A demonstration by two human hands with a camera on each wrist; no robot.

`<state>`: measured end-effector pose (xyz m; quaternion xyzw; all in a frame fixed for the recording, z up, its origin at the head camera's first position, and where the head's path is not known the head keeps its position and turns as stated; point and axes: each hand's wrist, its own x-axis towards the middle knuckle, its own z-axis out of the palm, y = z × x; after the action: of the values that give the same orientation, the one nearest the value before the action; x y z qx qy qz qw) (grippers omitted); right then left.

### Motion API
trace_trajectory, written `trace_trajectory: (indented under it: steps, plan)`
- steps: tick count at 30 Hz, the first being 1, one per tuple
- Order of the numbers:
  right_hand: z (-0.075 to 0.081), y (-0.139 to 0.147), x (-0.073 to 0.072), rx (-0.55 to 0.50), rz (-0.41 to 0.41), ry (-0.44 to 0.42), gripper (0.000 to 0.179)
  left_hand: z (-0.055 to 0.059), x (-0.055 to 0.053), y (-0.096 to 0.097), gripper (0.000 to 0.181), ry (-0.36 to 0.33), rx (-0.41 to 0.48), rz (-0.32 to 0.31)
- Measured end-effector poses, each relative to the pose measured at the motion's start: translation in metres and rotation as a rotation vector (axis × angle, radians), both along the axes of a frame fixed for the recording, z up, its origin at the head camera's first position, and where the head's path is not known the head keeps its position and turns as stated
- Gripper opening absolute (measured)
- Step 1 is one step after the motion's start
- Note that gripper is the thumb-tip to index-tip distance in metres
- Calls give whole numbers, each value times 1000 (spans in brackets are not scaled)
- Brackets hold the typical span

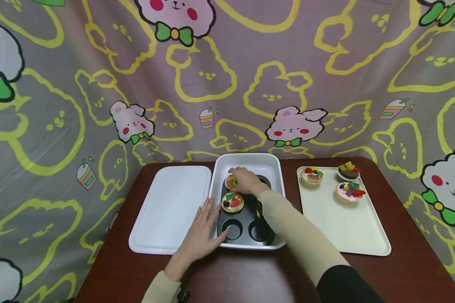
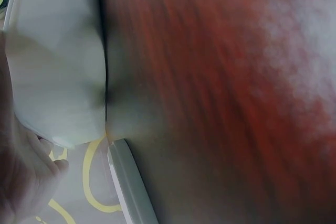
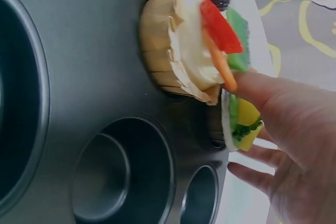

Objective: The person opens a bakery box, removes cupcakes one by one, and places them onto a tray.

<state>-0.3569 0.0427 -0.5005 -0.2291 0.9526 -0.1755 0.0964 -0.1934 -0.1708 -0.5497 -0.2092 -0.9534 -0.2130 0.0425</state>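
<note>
My right hand (image 1: pixel 246 181) reaches into the white deep tray (image 1: pixel 249 156), its fingers and thumb around a fruit-topped cupcake (image 1: pixel 229 182) in the far left cup of a dark muffin tin (image 1: pixel 246 216). From the right wrist view, yellow and green pieces top this cupcake (image 3: pixel 245 121), and the thumb lies close against the neighbouring fruit tart (image 3: pixel 160 40). That tart (image 1: pixel 232 203) sits in the middle left cup with berry, red and green toppings. My left hand (image 1: pixel 200 231) rests with spread fingers at the deep tray's left edge; the left wrist view shows it partly.
A flat white tray (image 1: pixel 170 210) lies left of the deep tray. On the right, a cream tray (image 1: pixel 341 229) carries a tart (image 1: pixel 311 176), a dark cupcake (image 1: pixel 348 172) and a pink-creamed tart (image 1: pixel 349 193). Patterned cloth (image 1: pixel 227 84) hangs behind the brown table (image 1: pixel 246 277).
</note>
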Motion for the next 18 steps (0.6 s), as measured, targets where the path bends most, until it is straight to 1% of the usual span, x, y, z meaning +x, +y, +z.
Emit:
trace_trajectory:
  steps: [3, 6, 10, 15, 18]
  plan:
    - [-3, -1, 0, 52, -49, 43, 78, 0, 0, 0, 85, 2, 0, -1]
    - [-5, 0, 0, 68, -103, 49, 80, 0, 0, 0, 85, -6, 1, 2]
    - [-8, 1, 1, 34, -149, 18, 74, 1, 0, 0, 85, -14, -1, 6]
    - [-10, -1, 1, -13, -164, 1, 63, 2, 1, 0, 84, -12, 6, 10]
    - [-12, -1, 2, -29, -170, -1, 64, 1, 1, 0, 84, -15, 6, 7]
